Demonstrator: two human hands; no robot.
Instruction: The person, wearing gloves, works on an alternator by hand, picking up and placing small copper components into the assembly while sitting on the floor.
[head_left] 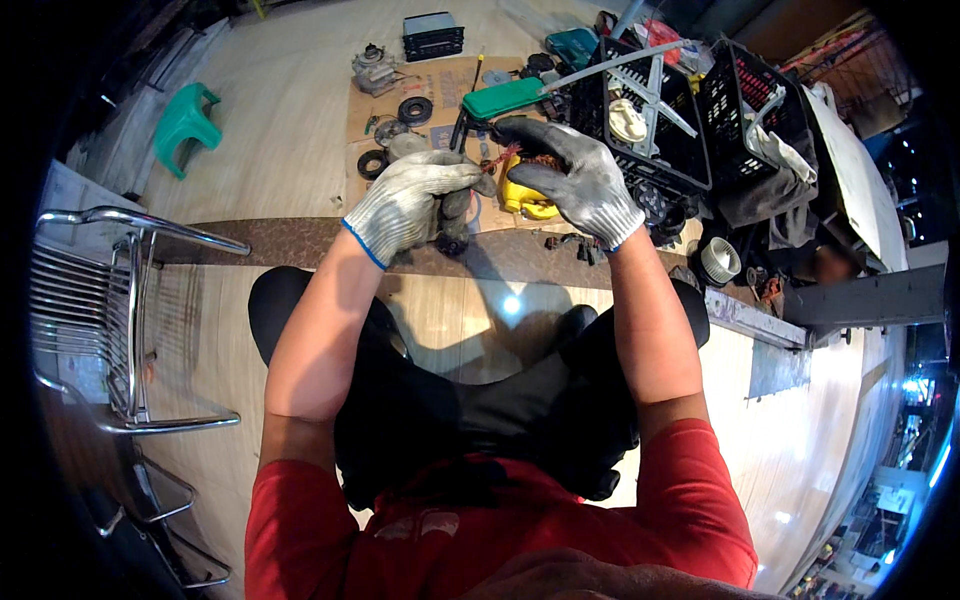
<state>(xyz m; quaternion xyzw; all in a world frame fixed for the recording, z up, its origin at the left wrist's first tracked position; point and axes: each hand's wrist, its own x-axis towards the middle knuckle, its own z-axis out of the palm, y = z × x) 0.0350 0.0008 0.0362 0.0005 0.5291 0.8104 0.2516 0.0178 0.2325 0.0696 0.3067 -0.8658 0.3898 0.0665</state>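
Both my hands wear grey-white work gloves with blue cuffs. My left hand (408,197) is closed, its thumb and fingers pinched at the end of some thin red strands (503,158) that look like wire. My right hand (582,180) is just across from it, thumb and fingers spread apart in a C shape. Between and below the hands lies a yellow piece (524,198), partly covered by my right hand. A dark, rounded part (453,225) shows beside my left palm; whether my left hand touches it I cannot make out.
Round black parts (415,111) and a metal part (374,70) lie on flattened cardboard (440,80). A green tray-like piece (503,97) is beyond my hands. Black crates (655,165) with white parts stand at right. At left are a green stool (186,130) and a metal chair (135,310).
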